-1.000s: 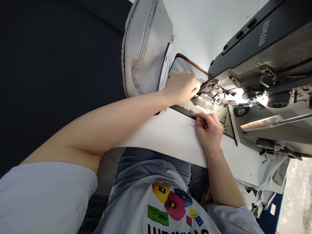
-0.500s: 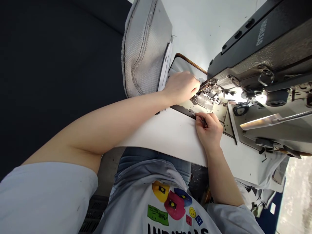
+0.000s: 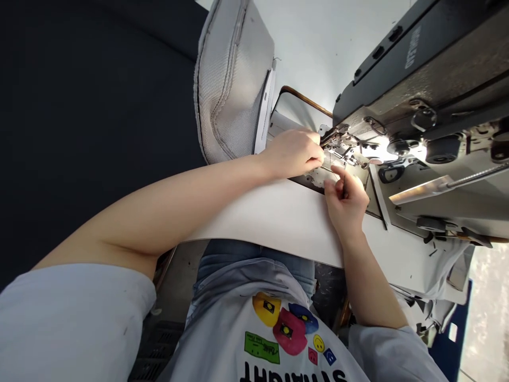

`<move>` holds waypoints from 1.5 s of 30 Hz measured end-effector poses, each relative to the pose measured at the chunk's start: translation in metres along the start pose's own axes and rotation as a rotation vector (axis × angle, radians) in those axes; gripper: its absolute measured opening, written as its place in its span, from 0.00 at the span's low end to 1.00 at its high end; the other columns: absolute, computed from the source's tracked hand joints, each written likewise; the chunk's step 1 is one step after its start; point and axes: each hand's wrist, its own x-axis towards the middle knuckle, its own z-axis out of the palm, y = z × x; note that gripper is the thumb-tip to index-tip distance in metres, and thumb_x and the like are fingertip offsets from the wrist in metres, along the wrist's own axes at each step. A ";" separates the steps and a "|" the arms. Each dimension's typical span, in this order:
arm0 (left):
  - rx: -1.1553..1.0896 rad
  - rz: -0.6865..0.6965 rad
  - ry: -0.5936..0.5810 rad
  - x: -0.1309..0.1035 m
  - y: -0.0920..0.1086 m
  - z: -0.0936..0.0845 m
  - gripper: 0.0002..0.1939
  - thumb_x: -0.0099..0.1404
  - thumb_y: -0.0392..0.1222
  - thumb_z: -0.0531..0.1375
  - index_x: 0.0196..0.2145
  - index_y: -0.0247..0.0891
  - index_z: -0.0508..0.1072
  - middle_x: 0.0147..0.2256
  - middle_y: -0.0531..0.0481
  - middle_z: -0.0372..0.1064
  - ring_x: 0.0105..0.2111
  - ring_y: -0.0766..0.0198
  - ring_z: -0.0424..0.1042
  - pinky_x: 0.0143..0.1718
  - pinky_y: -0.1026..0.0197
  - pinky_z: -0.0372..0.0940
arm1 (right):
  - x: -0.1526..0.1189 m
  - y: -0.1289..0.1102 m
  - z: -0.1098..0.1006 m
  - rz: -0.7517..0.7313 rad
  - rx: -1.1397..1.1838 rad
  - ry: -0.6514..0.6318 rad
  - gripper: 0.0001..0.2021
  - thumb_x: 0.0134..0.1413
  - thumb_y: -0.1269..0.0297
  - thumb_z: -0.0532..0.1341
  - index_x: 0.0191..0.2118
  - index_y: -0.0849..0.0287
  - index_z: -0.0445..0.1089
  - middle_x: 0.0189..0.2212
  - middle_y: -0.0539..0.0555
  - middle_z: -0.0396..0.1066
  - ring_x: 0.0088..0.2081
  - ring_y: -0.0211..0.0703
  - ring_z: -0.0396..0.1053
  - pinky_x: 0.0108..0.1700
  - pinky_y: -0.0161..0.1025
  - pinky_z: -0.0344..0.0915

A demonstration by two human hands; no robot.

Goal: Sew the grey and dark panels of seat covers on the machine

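Observation:
My left hand (image 3: 295, 154) is closed beside the needle area of a dark sewing machine (image 3: 397, 79). Its fingertips are pressed together near the presser foot, and what they may pinch is too small to make out. My right hand (image 3: 347, 199) is just to the right and nearer me, over the front edge of the metal machine plate (image 3: 314, 179). A small dark tool (image 3: 344, 192) shows within its curled fingers, while its index finger reaches toward the needle area.
A grey mesh fabric piece (image 3: 234, 90) stands left of the machine. Dark cloth (image 3: 87, 95) fills the far left. A lamp (image 3: 421, 191) juts in from the right. The white table (image 3: 274, 217) runs along my lap.
My right hand has moved up toward the needle, its index finger now extended from the earlier pinch. My left hand sits slightly lower and nearer me. The view has shifted a little.

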 end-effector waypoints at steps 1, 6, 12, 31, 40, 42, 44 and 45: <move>-0.023 0.004 -0.006 -0.002 0.001 0.000 0.12 0.66 0.39 0.57 0.29 0.41 0.79 0.34 0.49 0.73 0.37 0.60 0.71 0.36 0.57 0.62 | 0.004 0.000 0.001 0.018 0.046 0.006 0.12 0.57 0.62 0.62 0.47 0.53 0.75 0.23 0.44 0.57 0.24 0.37 0.58 0.30 0.37 0.61; -0.062 0.000 -0.021 -0.002 0.003 0.002 0.11 0.66 0.39 0.58 0.31 0.41 0.81 0.39 0.48 0.73 0.42 0.57 0.71 0.45 0.53 0.65 | 0.015 0.000 0.008 0.035 0.108 0.041 0.05 0.55 0.62 0.64 0.36 0.53 0.76 0.22 0.45 0.57 0.25 0.36 0.58 0.31 0.38 0.60; -0.050 -0.028 0.028 -0.002 0.008 0.004 0.07 0.65 0.39 0.62 0.31 0.41 0.81 0.42 0.48 0.72 0.47 0.54 0.68 0.54 0.47 0.63 | 0.015 0.002 0.011 0.064 0.099 0.077 0.07 0.57 0.58 0.62 0.30 0.54 0.71 0.24 0.47 0.62 0.25 0.37 0.61 0.30 0.38 0.62; -0.079 -0.234 0.037 -0.001 0.018 0.000 0.08 0.62 0.34 0.63 0.28 0.40 0.82 0.41 0.45 0.71 0.48 0.53 0.66 0.54 0.50 0.61 | 0.018 -0.046 -0.009 0.941 1.080 -0.524 0.16 0.58 0.45 0.57 0.32 0.51 0.57 0.22 0.43 0.47 0.21 0.35 0.40 0.21 0.34 0.43; -0.087 -0.176 0.029 0.000 0.014 0.002 0.10 0.64 0.36 0.61 0.27 0.41 0.80 0.40 0.45 0.71 0.47 0.53 0.66 0.52 0.49 0.62 | 0.030 -0.043 -0.005 0.852 1.007 -0.532 0.16 0.64 0.49 0.54 0.28 0.52 0.56 0.21 0.42 0.45 0.20 0.35 0.39 0.21 0.34 0.46; -0.096 -0.171 0.034 -0.001 0.013 0.002 0.10 0.64 0.36 0.61 0.26 0.41 0.80 0.40 0.45 0.71 0.46 0.53 0.66 0.52 0.50 0.62 | 0.031 -0.041 -0.004 0.793 0.985 -0.570 0.17 0.64 0.48 0.54 0.28 0.51 0.54 0.21 0.41 0.42 0.20 0.35 0.35 0.22 0.34 0.44; -0.104 -0.162 0.042 -0.001 0.013 0.003 0.10 0.63 0.37 0.61 0.26 0.42 0.80 0.40 0.45 0.71 0.46 0.53 0.66 0.52 0.50 0.62 | 0.030 -0.040 -0.003 0.794 0.987 -0.574 0.17 0.64 0.48 0.54 0.29 0.51 0.54 0.21 0.41 0.41 0.21 0.35 0.33 0.22 0.34 0.43; -0.106 -0.161 0.048 -0.001 0.012 0.003 0.09 0.63 0.37 0.61 0.26 0.42 0.80 0.39 0.45 0.71 0.46 0.53 0.66 0.52 0.50 0.62 | 0.030 -0.040 -0.003 0.815 1.000 -0.563 0.16 0.63 0.48 0.54 0.29 0.51 0.54 0.21 0.41 0.41 0.21 0.35 0.33 0.22 0.35 0.43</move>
